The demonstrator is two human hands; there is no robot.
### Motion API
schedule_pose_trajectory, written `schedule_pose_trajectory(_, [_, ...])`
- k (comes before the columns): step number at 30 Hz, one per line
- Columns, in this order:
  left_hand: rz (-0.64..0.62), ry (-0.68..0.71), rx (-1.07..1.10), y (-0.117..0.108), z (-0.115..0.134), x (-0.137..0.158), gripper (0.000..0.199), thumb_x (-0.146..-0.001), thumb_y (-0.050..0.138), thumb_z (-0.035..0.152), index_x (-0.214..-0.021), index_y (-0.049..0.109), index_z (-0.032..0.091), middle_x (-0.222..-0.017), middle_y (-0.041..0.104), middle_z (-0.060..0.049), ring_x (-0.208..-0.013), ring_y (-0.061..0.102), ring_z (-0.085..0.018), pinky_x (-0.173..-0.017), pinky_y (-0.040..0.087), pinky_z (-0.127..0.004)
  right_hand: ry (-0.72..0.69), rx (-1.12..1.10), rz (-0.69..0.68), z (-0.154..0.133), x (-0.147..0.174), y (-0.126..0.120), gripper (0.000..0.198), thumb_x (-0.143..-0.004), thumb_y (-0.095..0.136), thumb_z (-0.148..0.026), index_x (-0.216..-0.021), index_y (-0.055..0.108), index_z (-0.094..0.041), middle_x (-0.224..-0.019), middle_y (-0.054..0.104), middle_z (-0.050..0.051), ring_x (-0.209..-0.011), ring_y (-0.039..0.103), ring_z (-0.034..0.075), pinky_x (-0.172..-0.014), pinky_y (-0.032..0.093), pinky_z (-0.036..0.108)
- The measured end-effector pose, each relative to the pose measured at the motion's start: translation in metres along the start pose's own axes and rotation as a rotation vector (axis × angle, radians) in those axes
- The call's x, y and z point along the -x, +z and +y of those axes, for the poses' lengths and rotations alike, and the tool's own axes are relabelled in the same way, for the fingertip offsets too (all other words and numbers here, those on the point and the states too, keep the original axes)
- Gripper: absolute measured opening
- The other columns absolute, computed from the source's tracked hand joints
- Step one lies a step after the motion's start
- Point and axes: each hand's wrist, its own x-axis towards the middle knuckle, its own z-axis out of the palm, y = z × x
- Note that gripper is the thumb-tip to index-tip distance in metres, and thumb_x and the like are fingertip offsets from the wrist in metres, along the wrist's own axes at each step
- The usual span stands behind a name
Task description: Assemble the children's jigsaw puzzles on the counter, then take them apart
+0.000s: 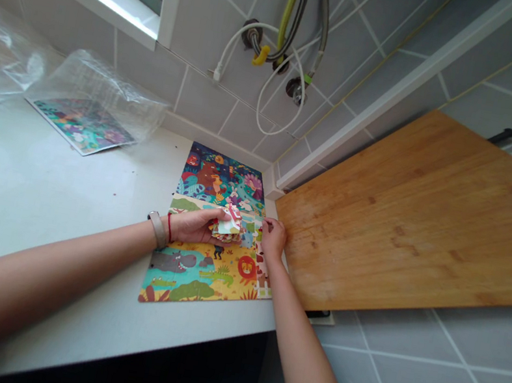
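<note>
My left hand [196, 226] is closed around a small stack of jigsaw puzzle pieces [230, 225], held above a colourful animal puzzle [192, 273]. That puzzle shows a hippo, crocodiles and a lion. Beyond it lies a darker picture [224, 176] with a forest scene, its near edge close to my left hand. My right hand [274, 235] is at the right edge of the animal puzzle, fingers curled in a pinch over the giraffe strip. Whatever the fingertips grip, if anything, is too small to make out.
A large wooden board [428, 228] leans at the right, close to my right hand. Clear plastic bags [107, 83] and a printed picture card [84, 125] lie at the left on the white countertop [60, 203]. Hoses and a white cable [261, 103] hang by the tiled wall.
</note>
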Motion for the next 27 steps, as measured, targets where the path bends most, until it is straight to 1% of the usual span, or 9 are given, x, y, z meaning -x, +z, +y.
schedule_pose_trajectory(5, [-0.001, -0.002, 0.012, -0.001, -0.001, -0.001, 0.056, -0.088, 0.066, 0.025, -0.140, 0.050, 0.011, -0.118, 0.074, -0.018, -0.111, 0.072, -0.030, -0.109, 0.047, -0.047, -0.011, 0.001, -0.010, -0.001, 0.001, -0.001, 0.022, -0.089, 0.057, -0.026, -0.093, 0.077, -0.018, -0.097, 0.071, 0.011, -0.085, 0.066, 0.023, -0.085, 0.052, 0.033])
schedule_pose_trajectory(10, [-0.001, -0.007, 0.004, -0.002, -0.001, -0.002, 0.056, -0.088, 0.065, 0.025, -0.141, 0.049, 0.012, -0.118, 0.074, -0.016, -0.111, 0.072, -0.029, -0.110, 0.047, -0.048, -0.019, -0.007, -0.015, -0.002, 0.000, -0.003, 0.022, -0.089, 0.057, -0.025, -0.092, 0.078, -0.017, -0.097, 0.072, 0.012, -0.087, 0.067, 0.023, -0.087, 0.052, 0.034])
schedule_pose_trajectory(17, [-0.005, -0.009, 0.006, -0.002, -0.001, -0.002, 0.058, -0.089, 0.065, 0.024, -0.142, 0.047, 0.012, -0.119, 0.074, -0.017, -0.111, 0.072, -0.030, -0.110, 0.047, -0.047, -0.005, -0.025, -0.003, -0.004, 0.001, -0.002, 0.022, -0.088, 0.059, -0.025, -0.091, 0.078, -0.017, -0.097, 0.072, 0.012, -0.086, 0.068, 0.024, -0.087, 0.052, 0.035])
schedule_pose_trajectory(20, [0.000, -0.005, 0.003, -0.002, -0.001, -0.002, 0.058, -0.088, 0.065, 0.025, -0.141, 0.047, 0.011, -0.117, 0.074, -0.018, -0.112, 0.072, -0.031, -0.110, 0.047, -0.048, 0.002, -0.047, 0.004, -0.004, -0.001, -0.004, 0.021, -0.087, 0.059, -0.028, -0.088, 0.078, -0.017, -0.095, 0.073, 0.012, -0.084, 0.068, 0.023, -0.085, 0.053, 0.035])
schedule_pose_trajectory(23, [0.007, -0.006, 0.000, -0.002, -0.001, -0.002, 0.057, -0.088, 0.065, 0.024, -0.141, 0.048, 0.010, -0.116, 0.074, -0.018, -0.112, 0.072, -0.031, -0.110, 0.047, -0.048, 0.004, -0.075, 0.016, -0.003, -0.004, -0.011, 0.025, -0.089, 0.057, -0.031, -0.087, 0.077, -0.016, -0.093, 0.073, 0.013, -0.086, 0.068, 0.024, -0.085, 0.053, 0.035])
schedule_pose_trajectory(27, [0.002, -0.007, 0.006, -0.002, 0.000, -0.002, 0.057, -0.089, 0.064, 0.024, -0.142, 0.048, 0.010, -0.117, 0.074, -0.018, -0.111, 0.072, -0.030, -0.109, 0.048, -0.048, -0.018, -0.116, 0.010, -0.002, 0.004, -0.032, 0.028, -0.091, 0.054, -0.031, -0.096, 0.077, -0.017, -0.102, 0.073, 0.013, -0.096, 0.067, 0.024, -0.091, 0.053, 0.036])
